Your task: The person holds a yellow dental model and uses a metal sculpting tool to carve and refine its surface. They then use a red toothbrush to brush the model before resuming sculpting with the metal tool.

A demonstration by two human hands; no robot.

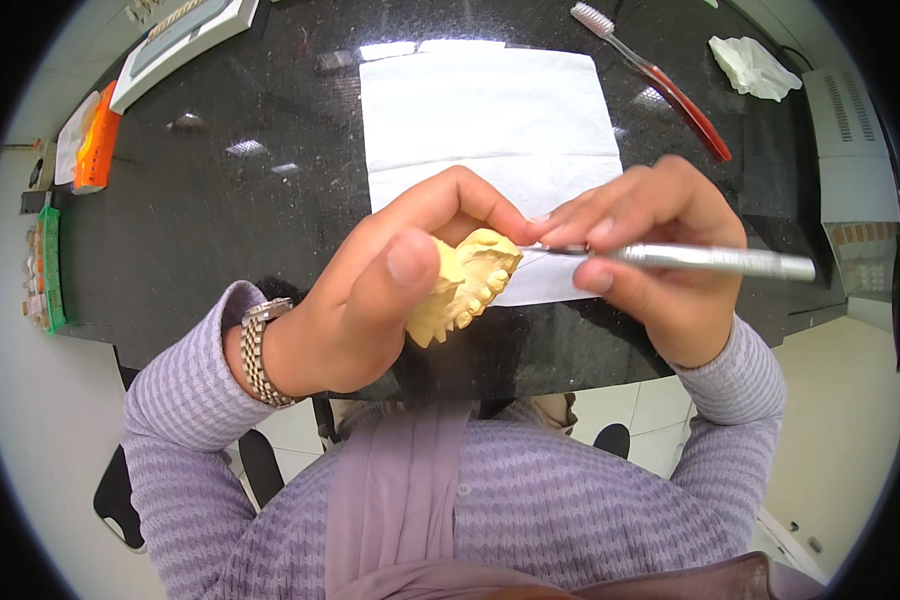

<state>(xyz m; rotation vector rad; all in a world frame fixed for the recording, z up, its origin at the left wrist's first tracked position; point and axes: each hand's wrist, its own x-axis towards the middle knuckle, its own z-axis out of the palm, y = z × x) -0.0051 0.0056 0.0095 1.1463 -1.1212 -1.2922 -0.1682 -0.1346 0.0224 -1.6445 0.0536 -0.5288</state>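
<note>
A yellow plaster dental cast with a curved row of teeth is held up in my left hand, thumb on the near side and fingers behind it. My right hand grips a slim metal hand instrument like a pen, its silver handle pointing right. The instrument's thin tip lies at the cast's right edge, close to my left fingertips; whether it touches the plaster I cannot tell. Beneath both hands a white paper sheet is spread on the dark speckled table.
A red-handled toothbrush and a crumpled white tissue lie at the far right. An orange box and a white case sit at the far left. Below them is a green basket. A grey-white unit stands along the right side.
</note>
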